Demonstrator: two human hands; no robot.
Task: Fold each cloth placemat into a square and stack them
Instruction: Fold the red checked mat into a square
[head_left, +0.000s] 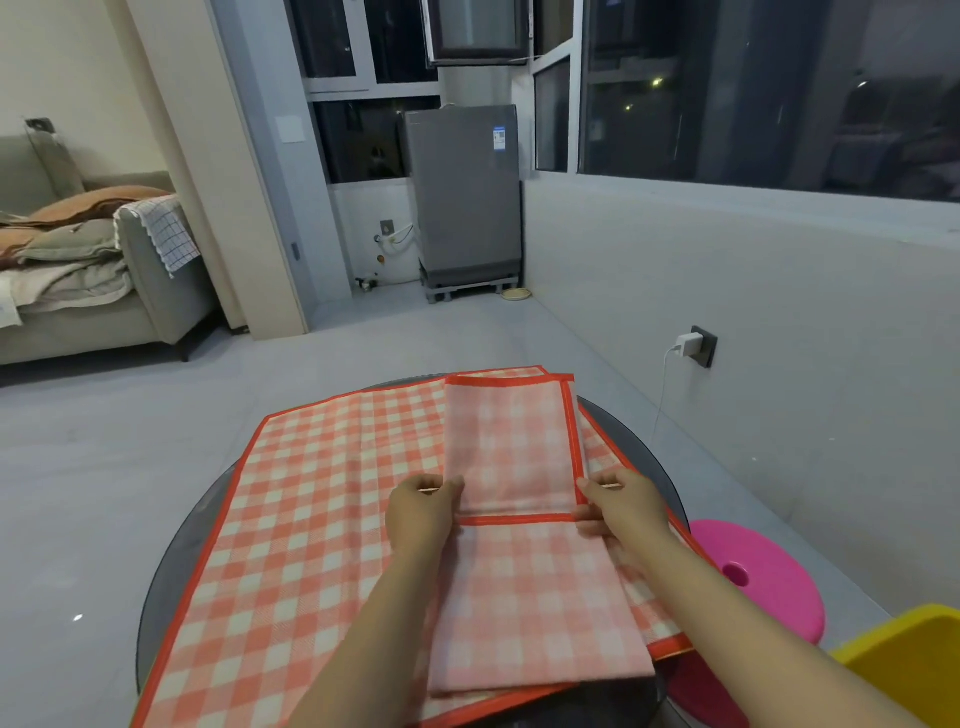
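A pale red-checked cloth placemat (524, 582), folded into a long strip with its paler underside up, lies on the right half of the table. Its far part is doubled back toward me, so a red hem runs across the strip between my hands. My left hand (423, 512) pinches the left edge of that folded flap at the hem. My right hand (621, 512) grips the right edge at the same level. Underneath, a flat unfolded placemat (311, 493) with brighter checks and a red border covers most of the table.
The round dark glass table (171, 582) shows at the left edge of the mats. A pink plastic stool (763, 571) and a yellow one (904, 660) stand to the right. A charger is plugged into the wall socket (698, 345); a sofa (78, 270) is far left.
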